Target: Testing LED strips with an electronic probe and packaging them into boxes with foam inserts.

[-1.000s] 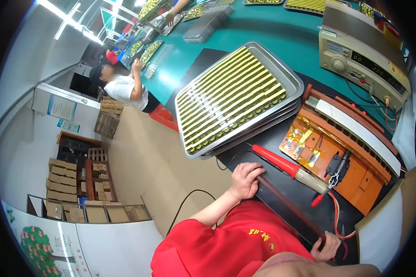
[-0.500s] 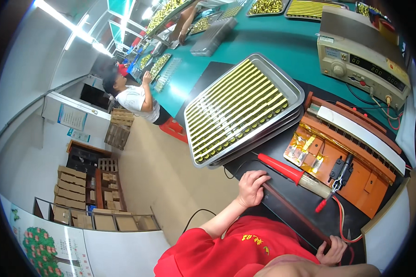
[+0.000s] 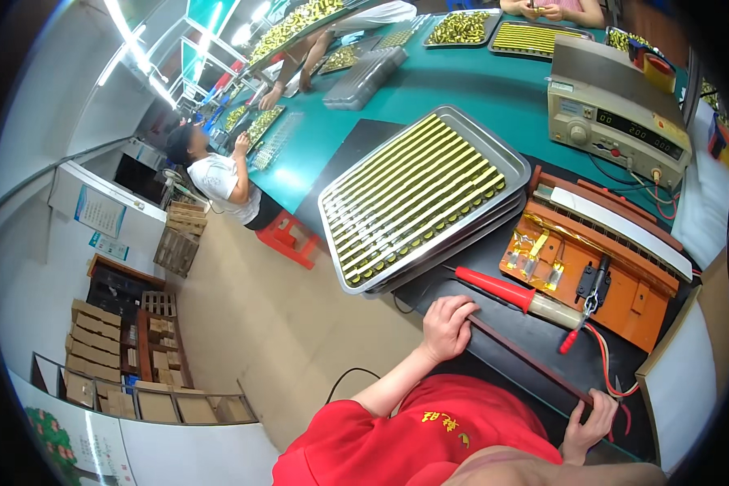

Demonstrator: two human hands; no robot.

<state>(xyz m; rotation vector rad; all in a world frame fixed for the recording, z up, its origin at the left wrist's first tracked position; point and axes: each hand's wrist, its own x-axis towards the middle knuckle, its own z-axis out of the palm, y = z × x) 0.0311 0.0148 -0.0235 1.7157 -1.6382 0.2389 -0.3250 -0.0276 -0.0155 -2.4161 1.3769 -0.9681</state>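
Note:
Between my two hands stretches a long, thin, dark reddish-brown strip (image 3: pixel 530 356), slanting down to the right along the near edge of the black mat. My left hand (image 3: pixel 448 328) is closed around its upper left end, and my right hand (image 3: pixel 590 423) grips the lower right end. Just beyond it lies a red-handled probe (image 3: pixel 494 289) with a clear section and a wire. Past the probe sits an orange-brown fixture (image 3: pixel 628 312) with a metal toggle clamp (image 3: pixel 596 283) and a long white strip along its back.
Left of the fixture, stacked metal trays (image 3: pixel 520 168) carry rows of yellow and dark small parts. A bench instrument (image 3: pixel 616 130) with a digital display stands behind. Co-workers sit along the green table (image 3: pixel 462 77); a red stool (image 3: pixel 290 240) stands on the floor at left.
My right hand and its end of the strip have risen slightly. The whole view has shifted a little, bringing another person's hands in at the top.

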